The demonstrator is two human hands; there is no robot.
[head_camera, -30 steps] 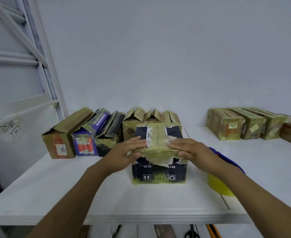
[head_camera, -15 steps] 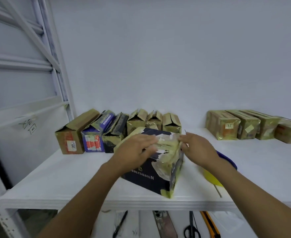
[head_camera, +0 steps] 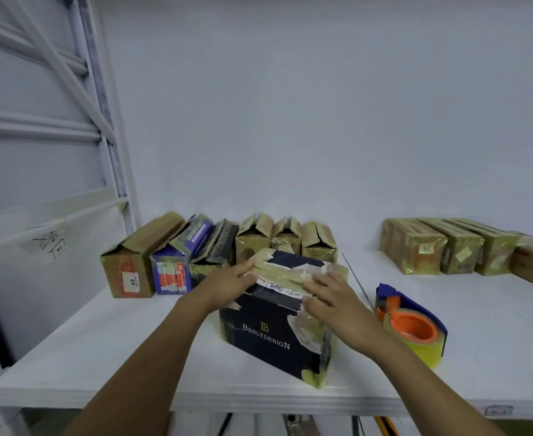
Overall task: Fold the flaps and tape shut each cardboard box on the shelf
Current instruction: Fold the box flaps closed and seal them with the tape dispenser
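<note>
Cardboard, flaps standing open, makes up the row of open boxes (head_camera: 252, 237) at ten o'clock from the navy box (head_camera: 268, 335), none of them yet handled; the left hand (head_camera: 227, 283) lies over the navy box's top at its nine o'clock edge, fingers nearly straight and pressing, gripping nothing; the navy box sits flat mid-shelf, near the front edge of the white shelf (head_camera: 101, 341), and it has been swung round: a second ago a short end faced the person, half a second ago it was tipped up mid-turn, now the long BENLYDESIGN face and a corner point forward; yellowish tape crosses its closed top; the right hand (head_camera: 331, 297) rests flat on the top at three o'clock, fingers spread, holding nothing; the tape dispenser (head_camera: 413, 325), earlier covered by the right arm, stands free just beside the box at three o'clock; taped boxes (head_camera: 416, 247) sit at two o'clock. The turn probably serves to press down the tape ends; this box seems nearly sealed, and the open row remains.
</note>
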